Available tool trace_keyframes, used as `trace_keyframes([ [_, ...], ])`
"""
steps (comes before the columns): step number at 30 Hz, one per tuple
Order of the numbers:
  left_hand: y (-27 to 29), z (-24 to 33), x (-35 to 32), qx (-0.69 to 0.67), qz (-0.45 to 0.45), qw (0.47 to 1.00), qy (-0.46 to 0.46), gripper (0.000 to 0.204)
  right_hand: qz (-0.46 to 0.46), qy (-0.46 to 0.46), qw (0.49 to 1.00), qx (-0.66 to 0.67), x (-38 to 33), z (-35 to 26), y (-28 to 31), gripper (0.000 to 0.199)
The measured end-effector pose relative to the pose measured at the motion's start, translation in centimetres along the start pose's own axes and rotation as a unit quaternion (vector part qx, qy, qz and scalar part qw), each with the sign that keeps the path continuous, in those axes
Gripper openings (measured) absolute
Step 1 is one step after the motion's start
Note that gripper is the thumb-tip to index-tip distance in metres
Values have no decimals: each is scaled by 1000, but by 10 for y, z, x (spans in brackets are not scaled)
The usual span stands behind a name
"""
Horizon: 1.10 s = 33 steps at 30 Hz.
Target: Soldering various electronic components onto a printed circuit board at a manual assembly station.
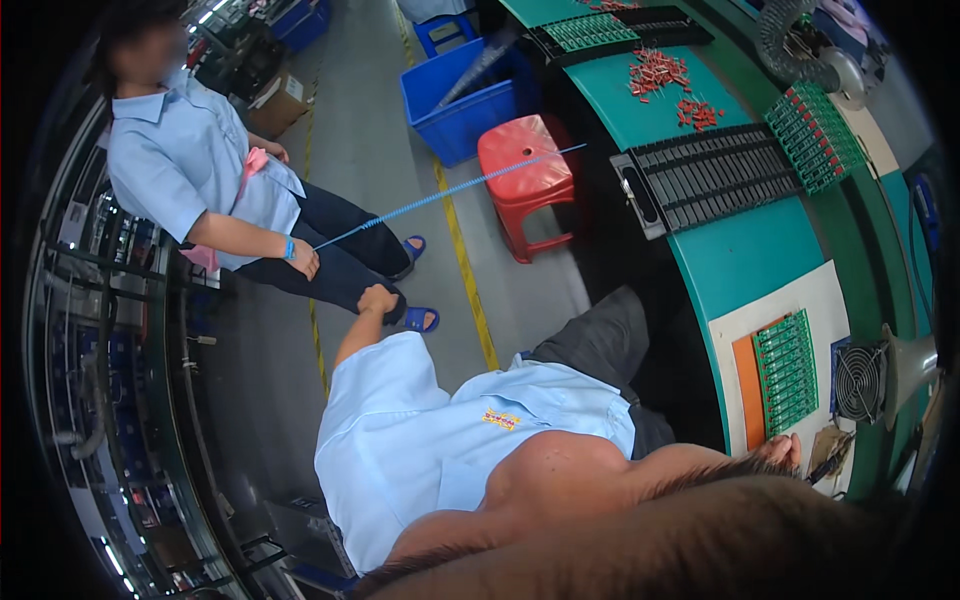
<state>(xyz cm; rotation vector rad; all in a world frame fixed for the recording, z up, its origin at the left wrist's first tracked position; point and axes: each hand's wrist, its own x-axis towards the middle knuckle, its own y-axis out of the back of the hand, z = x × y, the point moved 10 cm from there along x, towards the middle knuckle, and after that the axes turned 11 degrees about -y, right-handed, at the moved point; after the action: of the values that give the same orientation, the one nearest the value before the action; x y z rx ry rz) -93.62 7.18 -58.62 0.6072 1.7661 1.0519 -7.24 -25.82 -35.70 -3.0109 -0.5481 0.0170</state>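
a green rectangular circuit board (787,370) is seen lying flat on an orange mat (746,385), which rests on a white sheet on the teal curved workbench (735,255). the right hand (783,451) is laid at the near edge of that board, fingertips touching or just beside it. most of the hand is hidden behind the shoulder, so it cannot be told whether the fingers are apart or closed on anything. the left hand (378,299) is held out away from the bench, its fingers curled together, with nothing seen in it. it is near the hand of a standing co-worker (301,258), from which a blue coiled cord (450,190) is stretched across to the bench, above a red plastic stool (527,165). a small black fan (860,380) stands just beside the board.

work on the board is judged to be paused, with only one hand at it. any further handling would call for the left hand to be brought back to the bench and the board to be steadied at its edges.
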Motion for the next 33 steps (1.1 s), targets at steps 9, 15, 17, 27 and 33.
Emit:
trace_keyframes([
  [9, 1, 93, 3, -72, 7, 994, -79, 55, -4, 11, 999, -48, 3, 0, 3, 21],
  [15, -6, 140, 13, -46, 7, 988, -146, 54, 21, -14, 998, -57, 6, 3, -3, 22],
  [17, -13, 152, 19, -60, -10, 987, -147, 59, 37, -23, 997, -64, 5, 3, 2, 22],
  [27, 77, 361, 73, -127, 279, 842, -444, 132, 57, 29, 998, 11, 0, -15, 5, 21],
  [33, 98, 494, 125, -29, 199, 854, -480, 144, 108, 29, 987, -115, -4, -22, 3, 21],
])
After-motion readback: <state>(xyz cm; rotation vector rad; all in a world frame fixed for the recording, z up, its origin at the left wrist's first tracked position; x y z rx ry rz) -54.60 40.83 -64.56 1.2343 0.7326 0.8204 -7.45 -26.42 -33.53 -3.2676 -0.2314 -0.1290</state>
